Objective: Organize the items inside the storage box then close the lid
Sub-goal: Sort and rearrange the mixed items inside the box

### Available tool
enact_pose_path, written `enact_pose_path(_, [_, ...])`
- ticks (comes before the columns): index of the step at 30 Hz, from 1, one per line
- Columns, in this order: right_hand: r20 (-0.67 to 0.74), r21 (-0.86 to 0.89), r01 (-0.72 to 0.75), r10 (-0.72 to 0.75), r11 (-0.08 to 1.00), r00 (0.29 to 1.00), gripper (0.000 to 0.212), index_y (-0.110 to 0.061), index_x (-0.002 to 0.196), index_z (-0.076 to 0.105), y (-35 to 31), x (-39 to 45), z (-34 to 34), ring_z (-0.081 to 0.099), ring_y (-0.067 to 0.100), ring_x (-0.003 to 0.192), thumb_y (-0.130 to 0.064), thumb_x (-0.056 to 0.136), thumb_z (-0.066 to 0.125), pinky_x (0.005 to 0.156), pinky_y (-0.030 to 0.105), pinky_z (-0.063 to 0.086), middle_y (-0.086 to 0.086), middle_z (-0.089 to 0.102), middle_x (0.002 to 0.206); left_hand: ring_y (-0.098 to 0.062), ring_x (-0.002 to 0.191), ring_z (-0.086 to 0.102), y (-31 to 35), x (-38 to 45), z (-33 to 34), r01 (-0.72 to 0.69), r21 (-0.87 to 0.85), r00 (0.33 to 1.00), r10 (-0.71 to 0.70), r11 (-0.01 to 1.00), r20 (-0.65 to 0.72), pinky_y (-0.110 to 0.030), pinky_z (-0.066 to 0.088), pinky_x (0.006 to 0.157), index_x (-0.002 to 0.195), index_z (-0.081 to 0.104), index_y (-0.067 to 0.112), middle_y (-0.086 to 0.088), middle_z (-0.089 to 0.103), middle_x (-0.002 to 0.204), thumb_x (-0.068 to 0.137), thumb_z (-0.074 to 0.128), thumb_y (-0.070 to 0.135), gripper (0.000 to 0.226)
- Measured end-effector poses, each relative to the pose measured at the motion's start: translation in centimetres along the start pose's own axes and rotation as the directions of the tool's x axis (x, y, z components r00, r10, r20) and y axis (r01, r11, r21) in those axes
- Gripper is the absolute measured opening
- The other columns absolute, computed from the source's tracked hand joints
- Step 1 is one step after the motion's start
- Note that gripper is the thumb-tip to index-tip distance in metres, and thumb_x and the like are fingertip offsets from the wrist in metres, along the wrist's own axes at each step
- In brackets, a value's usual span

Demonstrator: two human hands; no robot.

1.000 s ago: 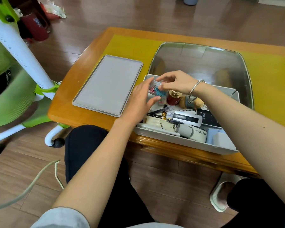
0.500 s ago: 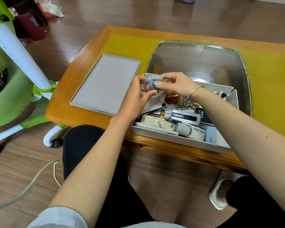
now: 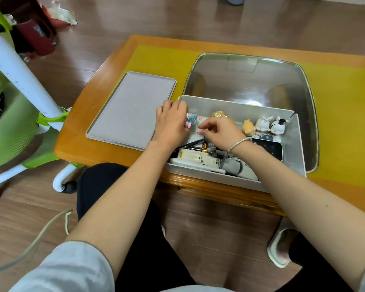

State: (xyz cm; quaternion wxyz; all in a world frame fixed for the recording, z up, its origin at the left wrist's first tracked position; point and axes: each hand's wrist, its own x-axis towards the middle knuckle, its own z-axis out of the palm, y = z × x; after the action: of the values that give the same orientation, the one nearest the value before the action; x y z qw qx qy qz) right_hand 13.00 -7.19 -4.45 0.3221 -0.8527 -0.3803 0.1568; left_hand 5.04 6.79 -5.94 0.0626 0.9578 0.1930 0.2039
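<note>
The grey storage box (image 3: 236, 106) stands open at the table's near edge, full of small items. Its flat grey lid (image 3: 131, 108) lies on the table to the left. My left hand (image 3: 171, 121) is at the box's far left corner, fingers curled on a small clear bag of coloured clips (image 3: 190, 121). Just right of it, my right hand (image 3: 221, 131) pinches a small pink piece (image 3: 200, 130). A gold-capped bottle (image 3: 219, 114) and three small figurines (image 3: 263, 124) stand along the far wall. A pen (image 3: 192, 143), a black device (image 3: 270, 148) and a mini fan (image 3: 238, 167) lie nearer me.
A large shiny metal tray (image 3: 251, 76) lies behind the box on a yellow mat (image 3: 346, 114). The wooden table edge (image 3: 219, 188) runs just under the box. A green and white chair (image 3: 19, 114) stands at the left, and a cable (image 3: 40, 239) trails on the floor.
Both hands brought the clear bag of clips down from above the box into its far left corner. The right hand shifted lower, uncovering the gold-capped bottle and the figurines.
</note>
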Motion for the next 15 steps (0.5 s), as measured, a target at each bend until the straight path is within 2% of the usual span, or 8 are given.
enact_pose_path(2, [-0.010, -0.048, 0.012, -0.013, 0.999, 1.000, 0.019, -0.016, 0.104, 0.071, 0.2, 0.0, 0.4, 0.045, -0.005, 0.060, -0.016, 0.089, 0.059, 0.053, 0.000, 0.033, -0.013, 0.059, 0.080, -0.029, 0.103, 0.044, -0.1, 0.7, 0.3, 0.000, 0.059, 1.000, -0.002, 0.998, 0.019, -0.035, 0.027, 0.077, 0.098, 0.050, 0.013, -0.009, 0.059, 0.107, 0.074, 0.070, 0.023, 0.033])
enact_pose_path(3, [-0.015, -0.074, 0.013, -0.014, 0.997, 1.000, 0.019, -0.017, 0.103, 0.071, 0.3, 0.1, 0.6, 0.045, -0.005, 0.059, -0.016, 0.089, 0.058, 0.054, 0.001, 0.033, -0.013, 0.060, 0.079, -0.030, 0.104, 0.044, -0.1, 1.2, 0.3, 0.001, 0.091, 0.999, -0.004, 0.996, 0.039, -0.036, 0.026, 0.078, 0.101, 0.050, 0.012, -0.009, 0.058, 0.109, 0.074, 0.072, 0.026, 0.038])
enact_pose_path(5, [-0.006, -0.135, 0.009, -0.010, 0.991, 1.000, 0.022, -0.017, 0.105, 0.070, 0.4, 0.4, 1.0, 0.050, 0.001, 0.068, -0.015, 0.088, 0.057, 0.068, 0.015, 0.042, -0.005, 0.067, 0.093, -0.030, 0.107, 0.043, 0.0, 2.0, 0.3, -0.023, 0.171, 0.992, 0.002, 0.985, 0.126, -0.036, 0.026, 0.080, 0.107, 0.049, 0.011, -0.010, 0.057, 0.114, 0.069, 0.077, 0.036, 0.053])
enact_pose_path(8, [0.028, -0.195, 0.003, 0.003, 0.981, 1.000, 0.025, -0.016, 0.107, 0.070, 0.4, 0.6, 1.5, 0.061, 0.016, 0.091, -0.015, 0.087, 0.056, 0.087, 0.032, 0.051, 0.004, 0.066, 0.109, -0.028, 0.112, 0.040, 0.1, 2.7, 0.3, -0.108, 0.291, 0.964, 0.028, 0.951, 0.265, -0.037, 0.028, 0.086, 0.112, 0.045, 0.010, -0.010, 0.054, 0.120, 0.062, 0.080, 0.053, 0.074])
enact_pose_path(10, [0.056, -0.232, 0.023, -0.010, 0.972, 0.998, 0.025, -0.018, 0.108, 0.070, 0.4, 0.5, 1.6, 0.062, 0.022, 0.095, -0.016, 0.086, 0.057, 0.088, 0.037, 0.052, 0.005, 0.064, 0.112, -0.028, 0.114, 0.040, 0.0, 2.5, 0.5, -0.174, 0.345, 0.946, 0.060, 0.922, 0.318, -0.038, 0.029, 0.090, 0.113, 0.045, 0.010, -0.010, 0.053, 0.121, 0.060, 0.073, 0.068, 0.082])
enact_pose_path(12, [0.081, -0.269, 0.046, -0.025, 0.962, 0.996, 0.025, -0.020, 0.107, 0.070, 0.5, 0.4, 1.6, 0.061, 0.022, 0.095, -0.017, 0.086, 0.057, 0.085, 0.039, 0.052, 0.005, 0.064, 0.111, -0.030, 0.119, 0.038, -0.3, 2.1, 0.6, -0.196, 0.338, 0.944, 0.085, 0.921, 0.318, -0.042, 0.028, 0.095, 0.110, 0.047, 0.010, -0.011, 0.055, 0.121, 0.064, 0.062, 0.076, 0.082])
enact_pose_path(15, [0.092, -0.316, 0.064, -0.036, 0.947, 0.995, 0.026, -0.020, 0.109, 0.069, 0.9, 0.2, 1.5, 0.059, 0.021, 0.100, -0.018, 0.087, 0.055, 0.087, 0.039, 0.051, 0.003, 0.063, 0.114, -0.033, 0.132, 0.031, -0.7, 1.4, 0.8, -0.215, 0.263, 0.953, 0.143, 0.941, 0.268, -0.047, 0.021, 0.104, 0.110, 0.049, 0.013, -0.010, 0.060, 0.122, 0.079, 0.056, 0.066, 0.062])
